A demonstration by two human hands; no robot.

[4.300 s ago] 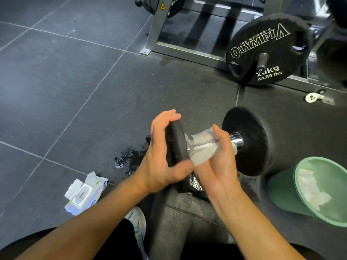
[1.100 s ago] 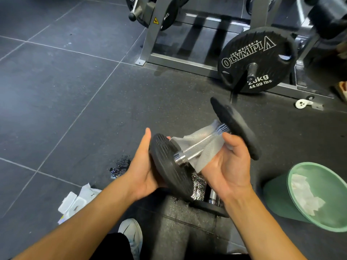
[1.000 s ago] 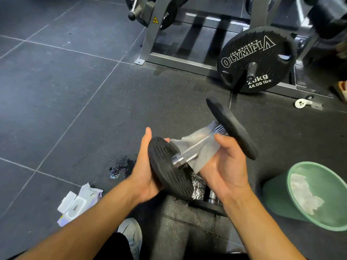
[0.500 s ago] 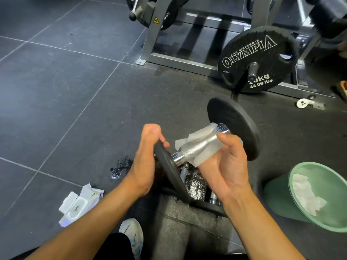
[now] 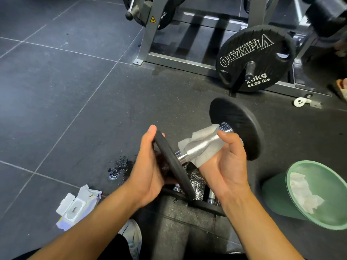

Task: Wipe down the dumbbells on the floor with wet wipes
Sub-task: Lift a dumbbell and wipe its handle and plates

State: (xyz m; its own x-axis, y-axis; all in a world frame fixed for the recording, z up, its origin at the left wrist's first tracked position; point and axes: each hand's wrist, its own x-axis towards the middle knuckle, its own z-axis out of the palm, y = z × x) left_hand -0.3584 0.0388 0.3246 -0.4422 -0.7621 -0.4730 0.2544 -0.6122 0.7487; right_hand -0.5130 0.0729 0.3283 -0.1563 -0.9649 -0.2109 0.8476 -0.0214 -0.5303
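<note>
I hold a black dumbbell [image 5: 237,124] with a chrome handle in the air above the floor, tilted so its far plate is up and to the right. My left hand [image 5: 148,166] grips the near plate by its rim. My right hand [image 5: 225,160] curls under the handle and holds a white wet wipe [image 5: 201,147] wrapped around it. Another dumbbell [image 5: 195,186] lies on the floor below, mostly hidden by my hands. An open pack of wet wipes [image 5: 75,209] lies on the floor at lower left.
A green bin [image 5: 319,196] with used wipes stands at lower right. A wet patch [image 5: 118,167] darkens the floor left of my hands. A 20 kg Olympia plate [image 5: 253,59] leans on a grey metal rack [image 5: 169,59] at the back. My shoe [image 5: 131,235] shows at the bottom.
The dumbbell has turned in my hands: the near plate now shows its edge and the far plate its inner face. My left hand shifted from behind the plate to its rim.
</note>
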